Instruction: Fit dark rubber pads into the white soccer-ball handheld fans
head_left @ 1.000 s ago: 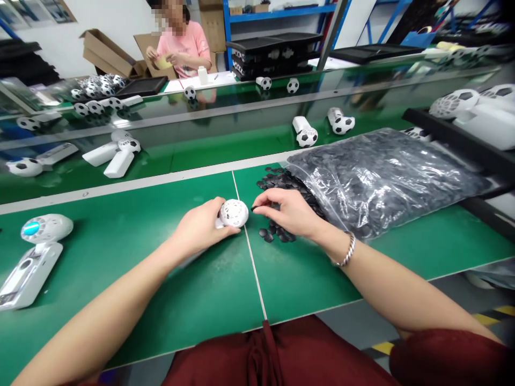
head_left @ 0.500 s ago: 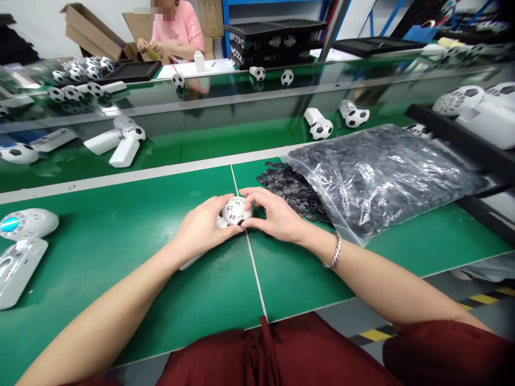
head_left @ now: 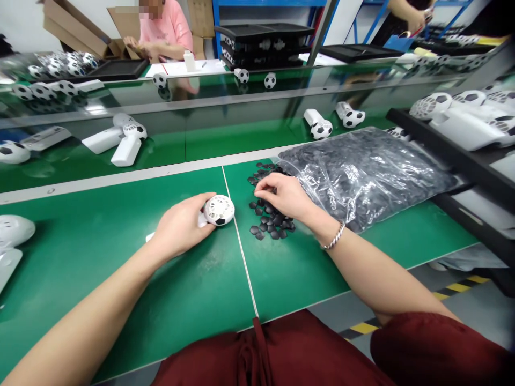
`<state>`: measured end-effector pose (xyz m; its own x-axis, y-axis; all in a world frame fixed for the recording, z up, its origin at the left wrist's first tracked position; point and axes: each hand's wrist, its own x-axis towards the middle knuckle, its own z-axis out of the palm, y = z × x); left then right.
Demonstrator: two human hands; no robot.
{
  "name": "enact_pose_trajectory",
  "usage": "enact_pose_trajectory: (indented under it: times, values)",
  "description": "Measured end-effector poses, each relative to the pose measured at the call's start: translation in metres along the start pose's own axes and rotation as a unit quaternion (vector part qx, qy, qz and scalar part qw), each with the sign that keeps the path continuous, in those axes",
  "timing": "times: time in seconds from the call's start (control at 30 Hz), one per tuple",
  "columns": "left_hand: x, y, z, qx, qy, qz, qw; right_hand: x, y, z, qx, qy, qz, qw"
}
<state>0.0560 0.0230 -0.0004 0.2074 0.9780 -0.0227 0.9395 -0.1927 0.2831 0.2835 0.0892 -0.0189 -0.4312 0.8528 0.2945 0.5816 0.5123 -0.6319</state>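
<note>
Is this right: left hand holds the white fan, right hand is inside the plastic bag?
No. Head view: the right hand is outside the plastic bag, on the loose black pieces spilled beside it. The left hand does hold the white fan.

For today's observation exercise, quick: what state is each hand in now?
Left hand: closed on the white handheld fan.
Right hand: curled over the black hexagon pieces; whether it holds one cannot be told.

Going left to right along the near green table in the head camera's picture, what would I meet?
white gadget at the edge → left hand → white fan gripped by that hand → right hand → bag of black pieces → black rack carrying more white fans
</note>
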Motion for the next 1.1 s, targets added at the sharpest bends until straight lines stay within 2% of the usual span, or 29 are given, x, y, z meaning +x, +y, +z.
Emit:
enact_pose_trajectory:
  times: [0.1,0.23,0.33,0.4,0.5,0.6,0.67,0.77,0.93,1.1]
  values:
    - [0.002,-0.003,0.0,0.012,0.005,0.022,1.0,-0.002,0.001,-0.001,-0.105,-0.081,-0.029,0.991]
    - [0.004,-0.004,0.003,0.013,0.01,0.046,0.999,-0.003,-0.009,0.01,-0.235,-0.149,-0.073,0.958]
    - [0.005,-0.004,0.003,0.014,0.007,0.069,0.997,-0.004,-0.014,0.015,-0.308,-0.17,-0.102,0.931]
    - [0.005,-0.004,0.004,0.017,0.013,0.083,0.996,-0.004,-0.015,0.015,-0.322,-0.16,-0.099,0.928]
    - [0.006,-0.006,0.004,0.016,0.016,0.085,0.996,-0.005,-0.013,0.011,-0.258,-0.13,-0.075,0.954]
    - [0.006,-0.007,0.004,0.002,-0.006,0.088,0.996,-0.009,-0.017,0.007,-0.085,-0.108,-0.063,0.988]
    - [0.006,-0.007,0.004,-0.01,-0.016,0.092,0.996,-0.013,-0.024,0.008,0.04,-0.091,-0.056,0.994]
    - [0.006,-0.006,0.006,-0.024,-0.002,0.081,0.996,-0.018,-0.033,0.014,0.145,-0.067,-0.057,0.986]
    - [0.007,-0.005,0.011,-0.038,0.03,0.061,0.997,-0.02,-0.037,0.028,0.214,-0.08,-0.018,0.973]
    - [0.007,-0.004,0.013,-0.054,0.041,0.056,0.996,-0.017,-0.037,0.031,0.174,-0.077,-0.036,0.981]
